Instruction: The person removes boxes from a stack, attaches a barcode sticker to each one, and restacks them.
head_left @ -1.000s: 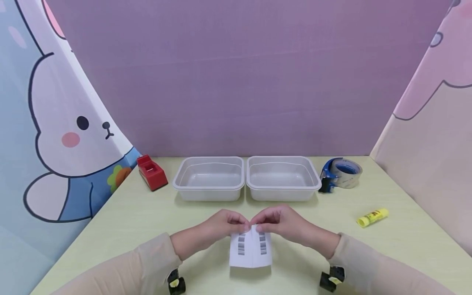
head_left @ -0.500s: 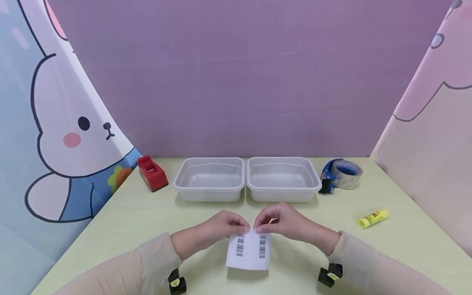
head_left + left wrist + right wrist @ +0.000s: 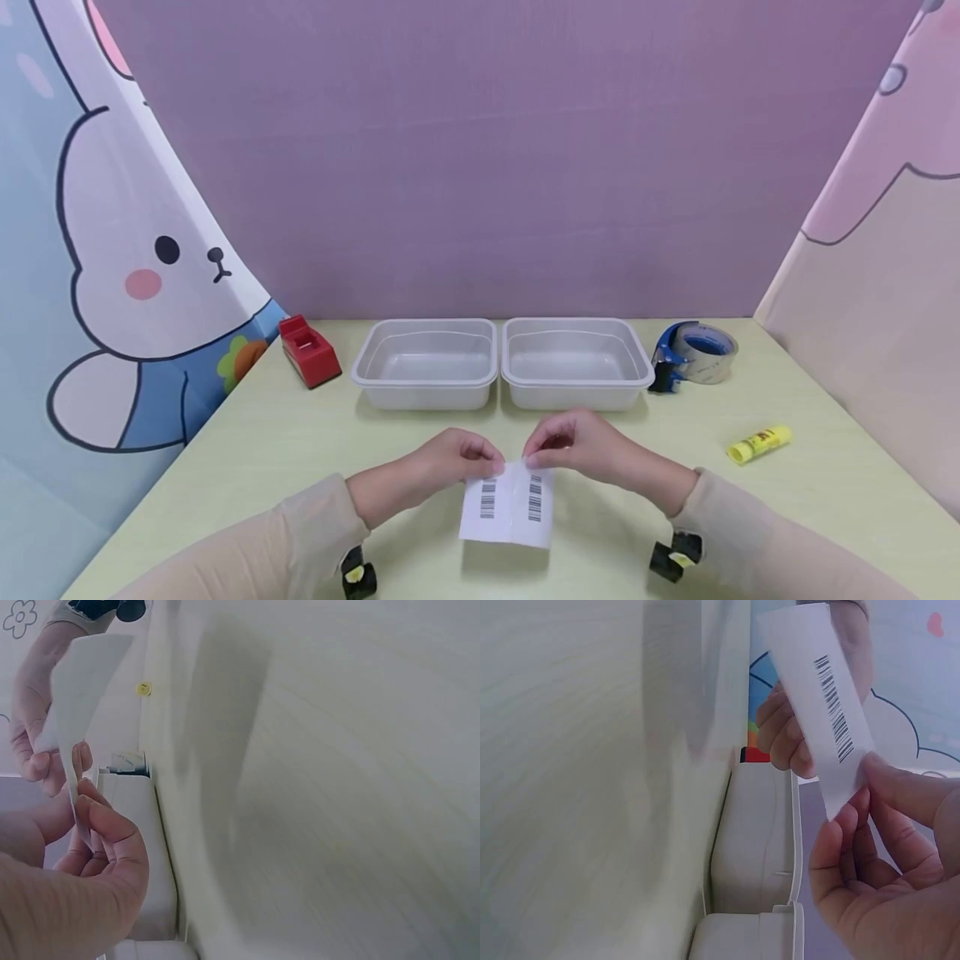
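A white paper slip point(image 3: 510, 512) printed with two barcodes hangs above the pale green table point(image 3: 247, 450), in front of two plastic trays. My left hand point(image 3: 480, 457) pinches its top edge on the left and my right hand point(image 3: 546, 454) pinches the top edge on the right, fingertips almost meeting. A crease or split runs down the slip's middle between the barcodes. In the right wrist view the slip point(image 3: 821, 697) shows one barcode, pinched by my right hand point(image 3: 859, 795). The left wrist view shows the slip point(image 3: 79, 682) edge-on, held by my left hand point(image 3: 82, 806).
Two clear plastic trays point(image 3: 426, 362) point(image 3: 573, 360) stand side by side behind the hands. A red tape dispenser point(image 3: 308, 351) sits at the back left, a blue packing-tape dispenser point(image 3: 693, 354) at the back right, and a yellow glue stick point(image 3: 757, 442) lies on the right.
My right hand has shifted slightly right and away from the left hand, and the slip's two halves have spread a little. The other objects have not moved.
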The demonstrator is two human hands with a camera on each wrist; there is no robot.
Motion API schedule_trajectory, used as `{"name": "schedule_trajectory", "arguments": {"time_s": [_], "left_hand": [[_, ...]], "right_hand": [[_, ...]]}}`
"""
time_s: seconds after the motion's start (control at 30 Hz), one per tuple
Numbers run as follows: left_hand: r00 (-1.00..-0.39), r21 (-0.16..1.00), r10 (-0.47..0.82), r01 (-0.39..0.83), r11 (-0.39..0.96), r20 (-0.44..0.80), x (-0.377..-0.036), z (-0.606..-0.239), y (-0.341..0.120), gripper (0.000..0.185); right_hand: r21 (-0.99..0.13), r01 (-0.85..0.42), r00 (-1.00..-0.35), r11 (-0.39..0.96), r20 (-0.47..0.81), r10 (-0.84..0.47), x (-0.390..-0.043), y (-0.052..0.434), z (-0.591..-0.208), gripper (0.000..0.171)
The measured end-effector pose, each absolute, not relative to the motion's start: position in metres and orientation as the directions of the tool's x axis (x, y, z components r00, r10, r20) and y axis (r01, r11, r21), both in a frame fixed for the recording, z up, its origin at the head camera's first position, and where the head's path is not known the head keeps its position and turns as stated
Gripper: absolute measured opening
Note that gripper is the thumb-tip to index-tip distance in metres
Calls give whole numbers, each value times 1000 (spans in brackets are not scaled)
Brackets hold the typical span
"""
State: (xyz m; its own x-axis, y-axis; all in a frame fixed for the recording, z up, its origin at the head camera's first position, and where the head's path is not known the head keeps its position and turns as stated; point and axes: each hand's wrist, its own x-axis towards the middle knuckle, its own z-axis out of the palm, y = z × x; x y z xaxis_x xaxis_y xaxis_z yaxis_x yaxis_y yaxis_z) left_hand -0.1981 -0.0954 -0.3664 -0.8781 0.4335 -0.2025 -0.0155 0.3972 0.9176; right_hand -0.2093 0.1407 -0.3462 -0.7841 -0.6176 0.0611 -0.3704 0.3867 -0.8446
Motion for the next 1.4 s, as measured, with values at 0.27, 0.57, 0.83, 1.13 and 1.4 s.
{"name": "schedule_trajectory", "arguments": {"time_s": [0.27,0.57,0.83,1.13,1.4], "left_hand": [[-879,919,436,-5,395,-192,-197,-373,-97,17],[-881,904,428,1,427,-201,-195,-378,-96,10],[-888,882,410,11,471,-209,-192,-386,-96,9],[-897,873,396,26,487,-194,-187,-392,-94,14],[-893,880,418,59,472,-164,-187,-389,-97,19]], "right_hand": [[-890,-263,-807,371,-8,-591,-210,146,-345,16],[-931,-195,-798,309,-33,-602,-213,152,-342,20],[-947,-147,-811,285,-49,-583,-216,154,-340,23],[-968,-97,-840,232,-45,-540,-219,154,-336,27],[-976,-71,-870,207,-40,-492,-223,154,-336,27]]}}
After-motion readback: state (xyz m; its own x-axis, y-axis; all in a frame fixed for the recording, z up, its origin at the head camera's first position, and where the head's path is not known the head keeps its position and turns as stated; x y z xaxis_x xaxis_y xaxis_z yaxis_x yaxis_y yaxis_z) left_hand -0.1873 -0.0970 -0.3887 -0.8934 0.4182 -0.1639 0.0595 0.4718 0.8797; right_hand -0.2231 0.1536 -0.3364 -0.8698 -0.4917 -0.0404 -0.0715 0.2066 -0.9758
